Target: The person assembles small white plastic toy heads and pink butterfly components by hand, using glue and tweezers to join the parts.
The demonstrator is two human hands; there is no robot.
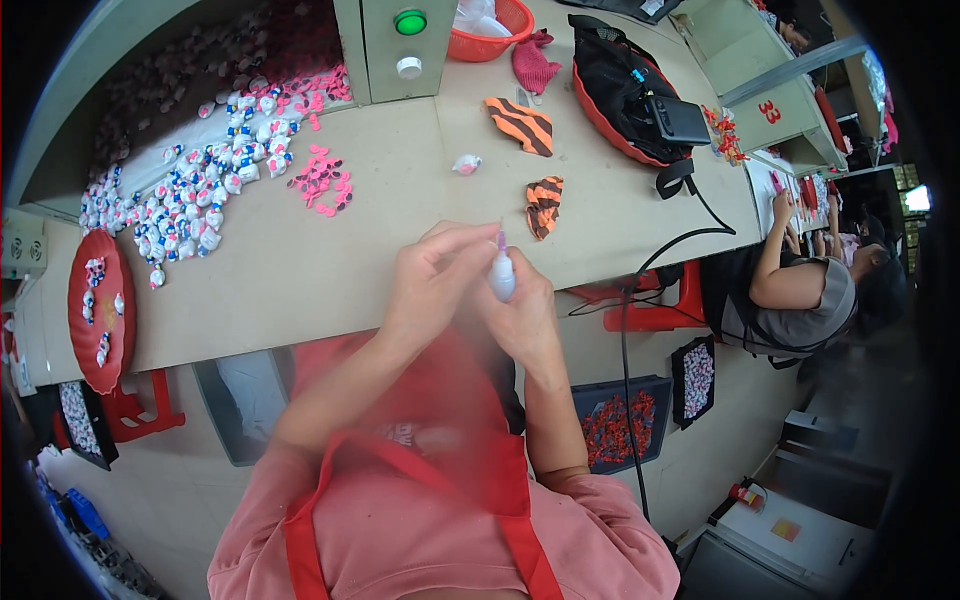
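Observation:
My right hand [527, 312] is wrapped round a small white squeeze bottle [502, 278] with a thin purple nozzle pointing up, above the table's front edge. The fingers of my left hand [432, 278] are pinched together beside the nozzle; whatever they hold, if anything, is hidden. Beyond my hands a small white-and-pink figure [467, 163] lies on the table. Two pieces of orange-and-brown striped cloth [520, 126] lie to its right. Off to the left are a small pile of pink pieces [322, 182] and a heap of white figures with blue and pink parts [205, 185].
A red oval tray [100, 345] with a few figures sits at the left table edge. A metal housing with a green button [410, 22] stands at the back. A black cable [626, 340] hangs at right from a black bag [620, 90]. A co-worker [800, 290] sits further right.

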